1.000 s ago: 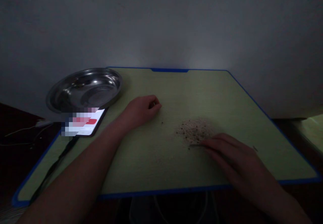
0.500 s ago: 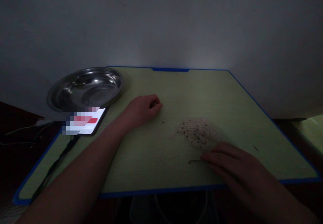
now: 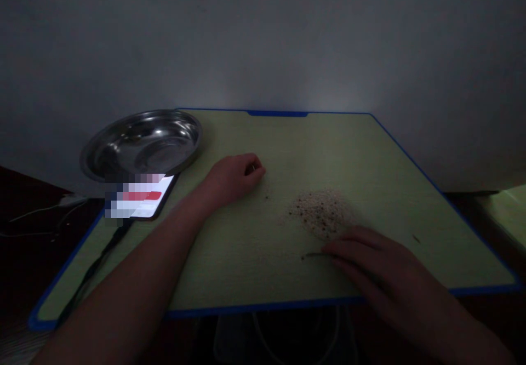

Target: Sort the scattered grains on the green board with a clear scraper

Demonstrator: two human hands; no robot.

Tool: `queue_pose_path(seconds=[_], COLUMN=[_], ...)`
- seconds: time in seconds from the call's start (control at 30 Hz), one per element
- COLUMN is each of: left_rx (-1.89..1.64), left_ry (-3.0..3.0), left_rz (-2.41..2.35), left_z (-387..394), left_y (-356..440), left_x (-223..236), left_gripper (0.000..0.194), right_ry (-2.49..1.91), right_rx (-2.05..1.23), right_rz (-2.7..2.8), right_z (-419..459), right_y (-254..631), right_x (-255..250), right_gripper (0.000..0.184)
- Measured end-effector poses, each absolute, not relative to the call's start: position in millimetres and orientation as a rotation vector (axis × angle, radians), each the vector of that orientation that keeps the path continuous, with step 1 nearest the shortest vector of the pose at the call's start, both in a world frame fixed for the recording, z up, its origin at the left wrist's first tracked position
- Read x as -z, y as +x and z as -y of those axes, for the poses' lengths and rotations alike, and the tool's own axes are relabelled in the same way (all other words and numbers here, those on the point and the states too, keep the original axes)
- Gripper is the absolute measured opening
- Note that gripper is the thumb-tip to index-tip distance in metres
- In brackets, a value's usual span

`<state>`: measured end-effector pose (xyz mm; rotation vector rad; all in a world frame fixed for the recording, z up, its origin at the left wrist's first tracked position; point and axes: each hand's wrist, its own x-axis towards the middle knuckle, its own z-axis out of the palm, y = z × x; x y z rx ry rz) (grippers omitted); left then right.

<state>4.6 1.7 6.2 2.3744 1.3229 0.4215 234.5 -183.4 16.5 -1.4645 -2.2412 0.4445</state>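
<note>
A small pile of pale grains with dark specks (image 3: 322, 211) lies on the green table top (image 3: 287, 146). My right hand (image 3: 370, 261) rests flat just below the pile, fingers stretched out, with its fingertips on a thin dark stalk (image 3: 312, 255). My left hand (image 3: 234, 176) lies on the table to the left of the pile, fingers curled into a loose pinch; whether it holds something is too dark to make out. A few stray dark specks (image 3: 267, 194) lie between the two.
A shallow steel bowl (image 3: 142, 143) stands at the table's far left corner. A lit phone (image 3: 139, 200) lies in front of it, with a dark cable (image 3: 94, 269) running to the near left edge. A grey wall stands close behind. Blue edging rims the table.
My right hand drew the thin stalk out of the pile toward the near edge, then shifted slightly back up. The pile looks a little more spread. My left hand has stayed put.
</note>
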Motion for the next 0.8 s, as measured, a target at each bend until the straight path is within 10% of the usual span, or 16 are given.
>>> queue_pose_path(seconds=[0.8], left_rx=[-0.415], left_ry=[2.376], left_rz=[-1.326], left_z=[-1.6], left_y=[5.0], left_x=[-6.8], left_gripper=[0.021], right_ry=[-1.437], right_rx=[-0.717], right_rz=[2.264], right_z=[186.2], right_y=[230.7], right_x=[-13.0], right_gripper=[0.021])
